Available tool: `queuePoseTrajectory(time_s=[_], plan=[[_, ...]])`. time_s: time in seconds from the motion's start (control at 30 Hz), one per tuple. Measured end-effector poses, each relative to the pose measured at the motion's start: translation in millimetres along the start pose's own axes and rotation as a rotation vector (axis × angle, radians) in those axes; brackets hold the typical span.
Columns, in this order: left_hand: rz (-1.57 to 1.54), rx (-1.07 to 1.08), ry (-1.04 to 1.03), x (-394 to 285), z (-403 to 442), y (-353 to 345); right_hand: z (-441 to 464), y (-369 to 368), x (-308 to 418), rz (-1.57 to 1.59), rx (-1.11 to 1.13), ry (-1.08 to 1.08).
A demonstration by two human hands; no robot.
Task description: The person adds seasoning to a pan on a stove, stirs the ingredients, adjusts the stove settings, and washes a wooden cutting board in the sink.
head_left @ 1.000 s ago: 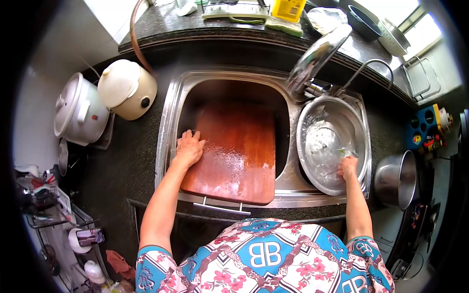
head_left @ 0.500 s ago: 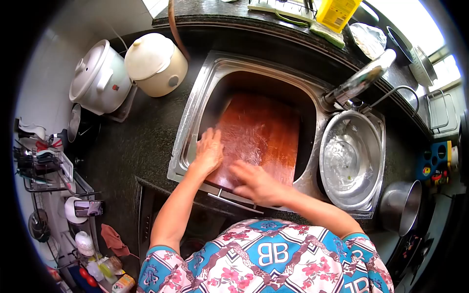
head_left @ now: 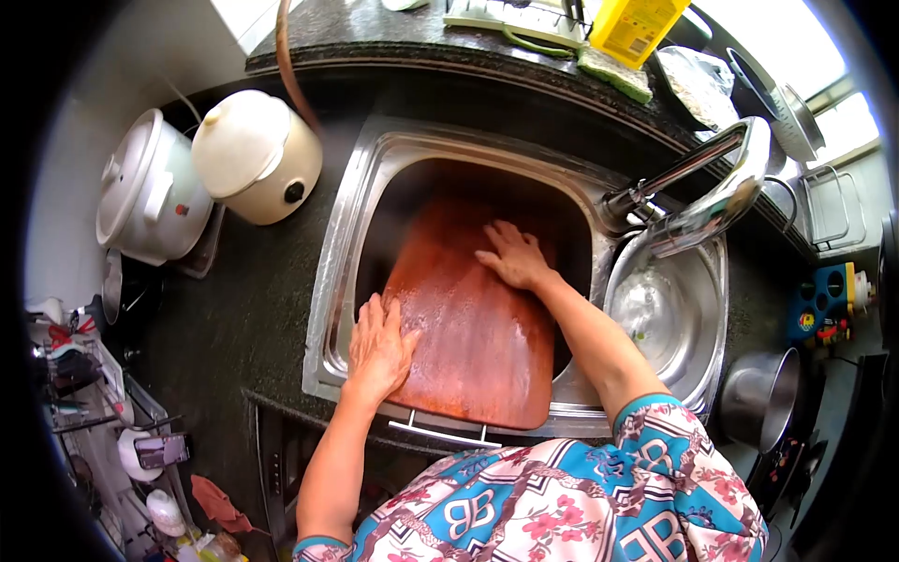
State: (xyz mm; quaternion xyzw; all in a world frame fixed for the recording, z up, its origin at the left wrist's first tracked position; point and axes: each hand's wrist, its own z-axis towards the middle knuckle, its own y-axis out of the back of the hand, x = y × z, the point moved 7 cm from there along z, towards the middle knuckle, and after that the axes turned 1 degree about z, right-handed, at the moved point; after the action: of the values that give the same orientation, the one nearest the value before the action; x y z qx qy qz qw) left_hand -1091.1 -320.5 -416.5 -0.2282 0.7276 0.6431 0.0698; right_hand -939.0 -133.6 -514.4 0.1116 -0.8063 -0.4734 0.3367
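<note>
A wet reddish-brown wooden board [head_left: 473, 337] leans in the left basin of the steel sink [head_left: 339, 253], its near end resting over the front rim. My left hand [head_left: 379, 348] lies on the board's left edge with its fingers spread. Farther up, my right hand [head_left: 515, 256] rests flat on the board's upper right part, fingers apart. A metal bowl [head_left: 667, 323] with some water and a small green bit sits in the right basin. The faucet [head_left: 702, 201] reaches over the bowl's far side and hides part of it.
Two cookers, one white [head_left: 154, 192] and one cream [head_left: 257, 159], stand at the left. A steel pot [head_left: 760, 398] is right of the sink. On the back ledge are a yellow container [head_left: 637, 28], a sponge [head_left: 613, 75] and pans. A rack [head_left: 112, 375] stands at lower left.
My right hand has left the metal bowl, crossed the board's lower part and moved up to its far right area. My left hand stays at the left edge. The faucet spout has swung rightward over the bowl.
</note>
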Motion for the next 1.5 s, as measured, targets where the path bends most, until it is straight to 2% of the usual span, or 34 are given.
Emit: queuePoseTrajectory(time_s=[0.03, 0.1, 0.13, 0.2, 0.23, 0.27, 0.3, 0.33, 0.4, 0.5, 0.53, 0.6, 0.67, 0.73, 0.77, 0.8, 0.87, 0.9, 1.0, 1.07, 1.1, 1.13, 1.17, 1.2, 1.23, 1.27, 1.3, 1.33, 1.4, 1.43, 1.5], plan=[[0.003, 0.030, 0.038, 0.9, 0.5, -1.4, 4.1, -0.8, -11.7, -0.009, -0.013, -0.015], [0.010, 0.020, 0.034, -0.8, 1.9, -2.1, 4.2, 2.4, -65.0, 0.039, -0.040, -0.436], [0.018, -0.023, -0.003, -1.8, 2.1, -2.4, 7.4, -8.3, -76.2, 0.092, -0.082, -0.456], [0.094, -0.093, -0.065, -2.2, 2.7, -7.3, -1.3, -14.3, -85.5, 0.219, -0.198, -0.654], [0.097, -0.105, -0.079, 2.3, 2.4, -13.0, -23.2, 17.5, -53.6, 0.239, -0.158, -0.590], [0.072, -0.051, -0.046, 3.3, 5.9, -15.1, -21.9, 6.9, -69.6, 0.308, -0.299, -0.692], [0.048, -0.023, 0.007, 6.0, 6.9, -17.0, -33.0, 16.0, -56.8, 0.204, -0.204, -0.661], [-0.006, 0.030, 0.093, 2.6, 8.5, -10.8, -41.3, 14.5, -54.1, 0.262, -0.250, -0.716], [0.004, 0.072, 0.136, 2.7, 7.3, -8.2, -47.6, 3.1, -62.7, 0.326, -0.256, -0.797], [0.011, 0.068, 0.145, 8.0, 8.1, -9.4, -74.6, -1.5, -62.1, 0.589, -0.184, -0.782], [-0.002, 0.074, 0.141, 8.9, 10.1, -10.4, -83.5, -9.6, -65.0, 0.651, -0.229, -0.861], [-0.009, 0.079, 0.128, 17.6, 9.1, -16.5, -96.3, -22.3, -61.8, 0.729, -0.278, -0.850], [0.157, -0.042, -0.027, 12.1, 10.0, -11.8, -112.2, -27.7, -46.0, 0.742, -0.205, -0.775], [0.192, 0.006, -0.063, 5.9, 12.5, -6.4, -125.6, -37.7, -30.5, 0.699, -0.116, -0.691], [0.222, 0.063, -0.072, 5.7, 6.6, -4.2, -136.1, -29.9, -21.1, 0.579, -0.074, -0.621], [0.117, -0.035, -0.171, 18.7, 6.6, -11.1, -150.4, -19.6, -5.5, 0.467, -0.009, -0.536], [0.099, -0.089, -0.205, 18.1, 5.7, -7.9, -175.7, 24.1, 24.5, 0.305, 0.110, -0.199], [0.063, -0.136, -0.194, 28.1, 6.9, -14.3, -180.5, 31.4, 15.0, 0.291, -0.259, 0.011], [0.113, -0.119, -0.227, 14.4, 5.4, -6.3, -235.8, 83.1, -40.8, 0.420, -0.836, -0.322], [0.102, -0.169, -0.231, 12.4, 3.4, -9.9, -258.0, 83.5, -90.6, 0.428, -0.803, -0.427], [0.091, -0.156, -0.242, 6.1, 1.3, -10.3, -259.0, 50.6, -143.0, 0.430, -0.573, -0.563], [0.109, -0.150, -0.275, 0.5, -2.1, -10.7, -270.0, 37.4, -158.4, 0.484, -0.211, -0.719], [0.141, -0.099, -0.245, -7.7, -6.0, -7.9, -285.7, 25.7, -169.5, 0.719, -0.103, -0.825], [0.160, -0.113, -0.260, -8.7, -9.0, -9.7, -296.6, 29.0, -177.9, 0.689, -0.139, -0.893], [0.162, -0.092, -0.242, -10.1, -12.6, -8.4, -306.7, 30.6, -192.9, 0.709, -0.307, -0.956], [0.162, -0.072, -0.224, -11.1, -15.1, -6.6, -317.1, 30.6, -219.1, 0.573, -0.422, -1.018], [0.163, -0.075, -0.207, -9.5, -17.0, -5.9, -321.5, 13.1, -277.8, 0.337, -0.658, -0.897], [0.134, -0.068, -0.218, -8.7, -20.2, -6.0, -316.8, 17.9, -264.5, 0.335, -0.646, -0.882], [0.105, -0.073, -0.204, -6.3, -25.1, -1.6, -299.9, 4.0, -217.3, 1.329, -0.546, -0.928], [0.085, -0.034, -0.200, -7.3, -27.8, 0.3, -274.6, 6.9, -193.3, 1.640, -0.411, -0.713], [0.068, 0.031, -0.173, -9.3, -30.2, -0.5, -234.3, 35.6, -121.2, 1.743, -0.248, -0.444]])
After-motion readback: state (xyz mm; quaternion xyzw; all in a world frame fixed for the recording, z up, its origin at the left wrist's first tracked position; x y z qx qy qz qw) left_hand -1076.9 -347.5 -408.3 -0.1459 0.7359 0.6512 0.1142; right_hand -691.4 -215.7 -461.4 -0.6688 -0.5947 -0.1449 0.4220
